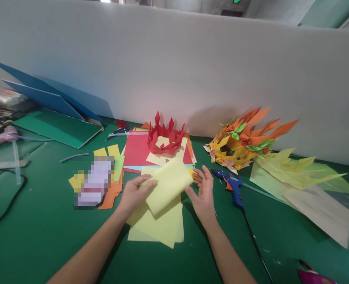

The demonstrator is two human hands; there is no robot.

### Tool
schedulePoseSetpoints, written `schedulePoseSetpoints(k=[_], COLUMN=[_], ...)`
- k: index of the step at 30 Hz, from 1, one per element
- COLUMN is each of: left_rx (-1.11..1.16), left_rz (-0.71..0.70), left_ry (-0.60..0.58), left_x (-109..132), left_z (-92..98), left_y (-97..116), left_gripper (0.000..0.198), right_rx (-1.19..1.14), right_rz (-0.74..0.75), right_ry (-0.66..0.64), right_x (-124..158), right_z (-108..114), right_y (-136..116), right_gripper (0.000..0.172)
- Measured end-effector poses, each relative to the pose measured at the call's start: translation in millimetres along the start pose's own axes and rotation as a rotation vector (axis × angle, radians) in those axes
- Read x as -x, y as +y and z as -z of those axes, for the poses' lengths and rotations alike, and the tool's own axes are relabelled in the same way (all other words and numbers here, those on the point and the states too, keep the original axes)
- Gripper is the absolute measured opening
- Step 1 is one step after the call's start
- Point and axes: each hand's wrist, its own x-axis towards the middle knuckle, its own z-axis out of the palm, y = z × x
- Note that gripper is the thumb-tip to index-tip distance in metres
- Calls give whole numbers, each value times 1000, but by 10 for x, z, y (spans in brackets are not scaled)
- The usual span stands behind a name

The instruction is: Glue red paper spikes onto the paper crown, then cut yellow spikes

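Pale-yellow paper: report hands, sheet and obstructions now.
Left hand gripping pale-yellow paper; right hand at its right corner, grip unclear. Paper tilted over loose yellow sheets. Possible snag: blue glue gun beside right hand.

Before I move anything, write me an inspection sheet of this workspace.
Surface: green table.
Work things: pale yellow sheet held above more yellow paper.
Clutter: red crown, blue glue gun, pink glue gun, orange paper pieces.
Hands: left hand grips the sheet's left side; right hand is open at its right edge, contact unclear.
Cables: black cord from the blue glue gun; another cord at left.
Surroundings: white partition behind.
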Motion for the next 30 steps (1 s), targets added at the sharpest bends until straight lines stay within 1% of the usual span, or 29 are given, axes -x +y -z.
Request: schedulePoseSetpoints(k=[2,4,6,9,11,13,17,20,26,30], left_rx=[55,75,97,147,173,201,272,247,211,205], left_rz=[-5,-42,-87,-117,-109,-99,-89,-47,57,81], left_ry=[19,26,-1,-86,-132,-148,-107,-96,-110,-127], left_x=[23,45,62,75,77,77,69,69,83,84], left_z=[-35,-75,-119,-170,-185,-186,-169,-152,-143,-149], left_y=[-15,-23,-26,-24,-18,-7,22,40,50,56], left_gripper=[34,30,25,22,22,23,29,31,31,32], right_rx=[-156,-290,-340,-317,-310,-309,-323,-317,-295,-286], right_rz=[-108,-227,-339,-450,-461,-470,-491,-485,-486,-459], right_ry=[-76,-187,-256,-252,-228,-222,-228,-240,-228,-198], right_x=[1,34,91,171,193,190,170,173,179,172], right_z=[-19,-52,-96,-147,-158,-153,-135,-133,-137,-138], right_y=[-22,-58,-100,-152,-167,-163,-115,-89,-100,-112], right_gripper=[86,84,74,57,53,55,68,71,72,69])
